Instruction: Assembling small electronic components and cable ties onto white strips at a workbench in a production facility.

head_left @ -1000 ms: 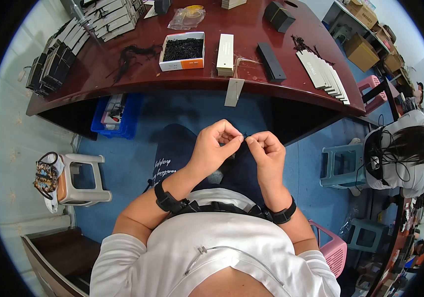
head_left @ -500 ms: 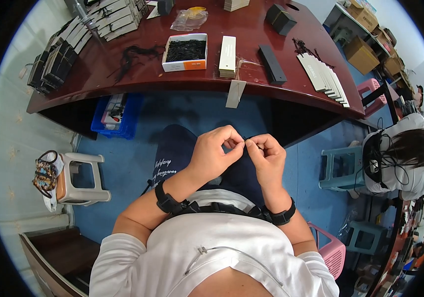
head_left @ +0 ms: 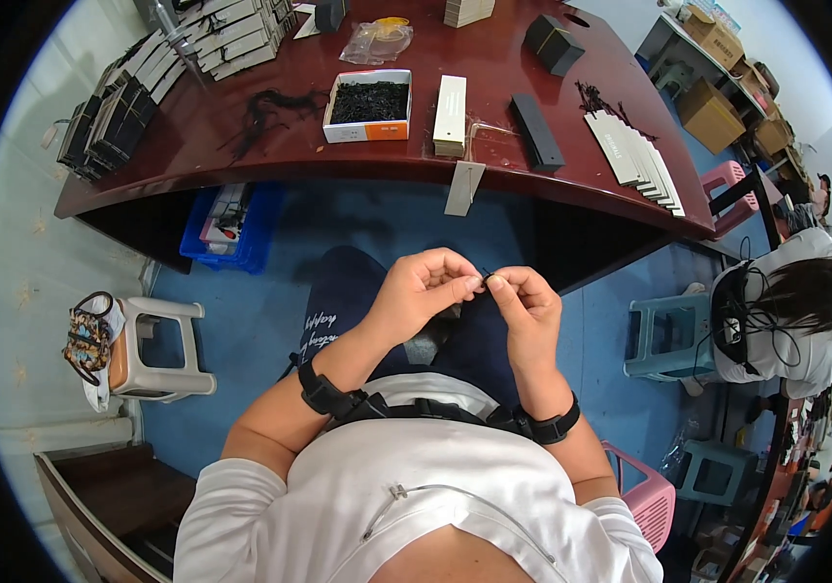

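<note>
Over my lap, my left hand [head_left: 424,293] and my right hand [head_left: 528,307] meet, thumbs and index fingers pinched together. Between their fingertips is a bit of thin black string [head_left: 486,274]; most of it is hidden by the fingers. On the table beyond, an open white-and-orange box [head_left: 369,130] holds a heap of small black strings [head_left: 369,101]. To its right lies a stack of long white card tags [head_left: 450,112]. One more white tag [head_left: 464,188] hangs over the table's near edge.
The dark red table [head_left: 289,160] carries a black bar-shaped stack [head_left: 536,133], fanned white tags [head_left: 634,160] and loose black strings [head_left: 275,112]. A blue crate [head_left: 231,255] is below. Stools stand either side, a white one [head_left: 163,387] at left; a seated person [head_left: 785,311] is at right.
My left fingers have straightened a little, closing the gap between thumb and index finger. Both hands stay together at nearly the same place, and more of the black string shows.
</note>
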`<action>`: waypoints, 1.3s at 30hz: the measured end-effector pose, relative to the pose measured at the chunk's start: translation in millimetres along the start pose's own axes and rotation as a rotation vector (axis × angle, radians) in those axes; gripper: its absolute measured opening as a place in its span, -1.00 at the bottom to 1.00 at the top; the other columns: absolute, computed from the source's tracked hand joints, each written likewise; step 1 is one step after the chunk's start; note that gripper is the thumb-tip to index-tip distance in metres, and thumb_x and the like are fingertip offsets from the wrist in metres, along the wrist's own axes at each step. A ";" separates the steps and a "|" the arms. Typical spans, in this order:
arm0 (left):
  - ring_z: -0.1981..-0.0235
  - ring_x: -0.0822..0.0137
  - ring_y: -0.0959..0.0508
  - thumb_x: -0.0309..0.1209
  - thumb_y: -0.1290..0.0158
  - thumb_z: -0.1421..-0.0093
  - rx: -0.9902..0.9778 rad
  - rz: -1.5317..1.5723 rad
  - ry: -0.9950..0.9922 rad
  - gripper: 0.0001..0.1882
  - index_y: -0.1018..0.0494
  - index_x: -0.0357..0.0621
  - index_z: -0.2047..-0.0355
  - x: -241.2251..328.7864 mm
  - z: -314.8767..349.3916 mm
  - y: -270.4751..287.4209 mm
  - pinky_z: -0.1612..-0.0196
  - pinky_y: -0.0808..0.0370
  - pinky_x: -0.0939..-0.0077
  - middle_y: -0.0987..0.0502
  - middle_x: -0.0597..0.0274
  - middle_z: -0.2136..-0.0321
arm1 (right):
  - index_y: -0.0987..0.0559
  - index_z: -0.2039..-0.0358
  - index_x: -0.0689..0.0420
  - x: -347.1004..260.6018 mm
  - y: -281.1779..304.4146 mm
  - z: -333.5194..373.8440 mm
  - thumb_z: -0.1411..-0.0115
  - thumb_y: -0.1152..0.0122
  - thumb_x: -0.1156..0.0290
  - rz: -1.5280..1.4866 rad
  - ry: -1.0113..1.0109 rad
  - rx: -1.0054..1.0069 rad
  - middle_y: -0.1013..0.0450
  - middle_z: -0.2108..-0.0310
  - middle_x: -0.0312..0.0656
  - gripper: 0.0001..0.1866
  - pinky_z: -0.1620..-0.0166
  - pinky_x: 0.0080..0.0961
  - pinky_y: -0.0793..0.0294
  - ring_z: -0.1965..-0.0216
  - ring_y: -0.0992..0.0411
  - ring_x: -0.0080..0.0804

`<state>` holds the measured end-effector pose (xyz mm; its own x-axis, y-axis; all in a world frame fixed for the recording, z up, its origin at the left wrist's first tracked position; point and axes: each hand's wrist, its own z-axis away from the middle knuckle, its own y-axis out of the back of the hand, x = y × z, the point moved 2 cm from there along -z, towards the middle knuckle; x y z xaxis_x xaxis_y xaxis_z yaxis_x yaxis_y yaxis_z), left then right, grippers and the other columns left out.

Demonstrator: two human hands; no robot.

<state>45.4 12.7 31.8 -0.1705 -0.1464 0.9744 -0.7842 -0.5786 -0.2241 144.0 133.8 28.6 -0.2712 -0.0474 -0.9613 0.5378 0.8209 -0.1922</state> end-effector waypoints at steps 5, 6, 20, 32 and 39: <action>0.37 0.51 -0.52 -0.55 -0.08 -0.12 0.034 -0.179 -0.202 -0.86 -0.51 -0.23 0.28 10.2 1.5 -2.1 0.31 -0.44 0.67 -0.54 0.26 0.43 | -0.54 0.41 0.21 -0.9 1.1 1.3 -0.14 -0.20 0.48 -0.058 -0.113 -0.079 -0.31 0.61 -0.51 -0.93 0.47 -0.80 -0.09 0.57 -0.14 -0.80; 0.39 0.48 -0.53 -0.56 -0.09 -0.10 0.006 -0.342 -0.292 -0.85 -0.52 -0.22 0.28 14.0 2.5 -2.1 0.33 -0.44 0.66 -0.55 0.23 0.43 | -0.54 0.41 0.21 -1.2 1.3 1.2 -0.14 -0.20 0.48 -0.058 -0.113 -0.079 -0.31 0.61 -0.51 -0.93 0.47 -0.80 -0.09 0.57 -0.14 -0.80; 0.50 0.47 -0.48 -0.57 -0.08 -0.06 0.048 -0.509 -0.377 -0.91 -0.52 -0.24 0.38 18.1 5.9 -3.6 0.41 -0.39 0.61 -0.53 0.23 0.49 | -0.54 0.44 0.23 -2.6 -1.4 3.0 -0.14 -0.21 0.46 0.033 -0.112 -0.085 -0.33 0.62 -0.49 -0.90 0.48 -0.80 -0.11 0.57 -0.15 -0.81; 0.43 0.59 -0.44 -0.50 -0.02 -0.16 0.065 -0.288 -0.176 -0.93 -0.46 -0.24 0.36 -2.4 0.3 -0.4 0.31 -0.38 0.68 -0.51 0.35 0.46 | -0.57 0.42 0.19 6.6 -1.0 1.1 -0.07 -0.28 0.47 -0.146 -0.349 -0.101 -0.33 0.63 -0.50 -0.91 0.54 -0.80 -0.04 0.61 -0.14 -0.80; 0.39 0.61 -0.41 -0.46 0.00 -0.20 -0.002 0.093 -0.075 -0.90 -0.45 -0.23 0.32 -10.5 -1.4 -1.7 0.29 -0.36 0.73 -0.48 0.37 0.43 | -0.56 0.40 0.16 11.0 1.1 0.1 -0.08 -0.27 0.47 -0.199 -0.326 -0.182 -0.34 0.62 -0.49 -0.92 0.54 -0.80 -0.07 0.61 -0.15 -0.79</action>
<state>47.7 16.3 22.0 -0.1975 -0.2591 0.9455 -0.7685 -0.5579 -0.3134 141.7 134.1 17.8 -0.0726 -0.3686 -0.9268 0.3425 0.8635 -0.3702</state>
